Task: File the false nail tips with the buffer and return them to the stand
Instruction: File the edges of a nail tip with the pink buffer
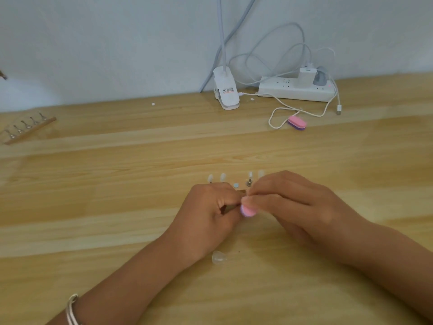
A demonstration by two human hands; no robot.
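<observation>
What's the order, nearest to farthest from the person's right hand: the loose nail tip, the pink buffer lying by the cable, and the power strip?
Measured from the right hand, which holds a buffer:
1. the loose nail tip, on the near side of the table, toward the person.
2. the spare pink buffer, mid-table, beyond the hand.
3. the power strip, at the wall, farthest.
</observation>
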